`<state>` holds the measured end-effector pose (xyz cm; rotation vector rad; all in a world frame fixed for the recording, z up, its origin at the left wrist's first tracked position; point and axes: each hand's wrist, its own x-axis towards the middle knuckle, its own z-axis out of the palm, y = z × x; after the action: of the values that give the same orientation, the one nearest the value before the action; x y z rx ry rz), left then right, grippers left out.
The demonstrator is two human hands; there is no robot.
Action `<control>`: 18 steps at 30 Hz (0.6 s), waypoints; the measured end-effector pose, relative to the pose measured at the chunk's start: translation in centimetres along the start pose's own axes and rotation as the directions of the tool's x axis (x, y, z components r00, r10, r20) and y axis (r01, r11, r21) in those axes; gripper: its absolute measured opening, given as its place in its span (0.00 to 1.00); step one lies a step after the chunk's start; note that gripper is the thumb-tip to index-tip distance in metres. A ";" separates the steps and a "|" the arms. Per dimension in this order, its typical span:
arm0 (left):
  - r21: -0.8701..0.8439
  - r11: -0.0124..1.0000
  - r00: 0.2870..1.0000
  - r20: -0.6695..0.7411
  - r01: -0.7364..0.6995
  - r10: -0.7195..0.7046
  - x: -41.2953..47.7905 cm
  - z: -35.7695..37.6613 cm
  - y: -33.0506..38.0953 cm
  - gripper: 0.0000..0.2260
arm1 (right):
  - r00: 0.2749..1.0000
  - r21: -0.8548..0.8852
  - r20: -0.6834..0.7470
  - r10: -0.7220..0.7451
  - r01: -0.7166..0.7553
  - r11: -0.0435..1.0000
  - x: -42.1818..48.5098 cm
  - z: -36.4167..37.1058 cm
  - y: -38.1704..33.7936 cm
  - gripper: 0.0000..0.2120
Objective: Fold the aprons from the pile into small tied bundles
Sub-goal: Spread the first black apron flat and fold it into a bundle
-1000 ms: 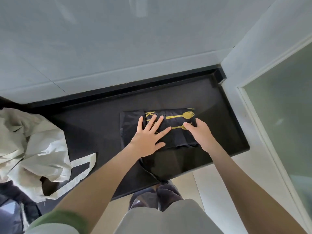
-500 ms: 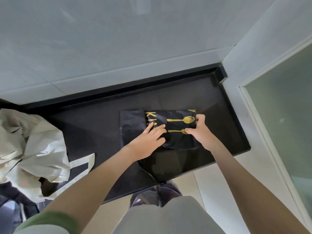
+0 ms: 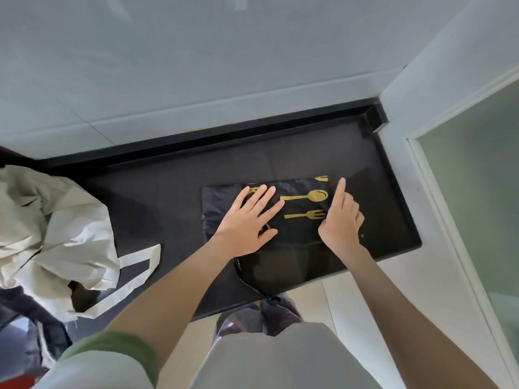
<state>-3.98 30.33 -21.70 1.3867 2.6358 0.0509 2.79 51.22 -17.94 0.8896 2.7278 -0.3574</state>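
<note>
Countertop point(image 3: 157, 197) of black stone bears apron point(image 3: 297, 206), pale wall point(image 3: 196, 66) behind

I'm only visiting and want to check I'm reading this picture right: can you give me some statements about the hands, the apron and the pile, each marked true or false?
1. The left hand lies flat on the apron, fingers spread. True.
2. The apron's print shows a knife and a plate. False: it shows a gold spoon and fork.
3. The pile lies to the right of the apron. False: it lies to its left.
4. A black strap hangs over the counter's front edge. True.
5. The right hand is clear of the apron. False: it is at the apron's right edge, index finger stretched out.
</note>
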 end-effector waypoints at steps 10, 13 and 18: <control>-0.023 0.989 0.987 0.054 -0.148 0.149 -0.6 0.5 -1.0 0.27 | 0.903 -0.168 0.144 -0.404 0.425 0.890 -0.5 3.9 -1.4 0.29; -0.081 0.990 0.987 -0.121 -0.113 0.103 -2.1 -0.1 -1.2 0.23 | 0.905 -0.222 0.120 -0.409 0.426 0.877 -0.4 3.5 -1.7 0.29; -0.510 0.545 0.563 -0.137 0.666 -0.815 -4.2 -1.3 0.3 0.26 | 0.908 -0.263 0.152 -0.390 0.417 0.870 0.4 2.3 -2.8 0.27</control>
<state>-1.62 27.06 -19.87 -0.0019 3.0235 0.7644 1.19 48.57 -19.81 0.2121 2.7631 -0.0622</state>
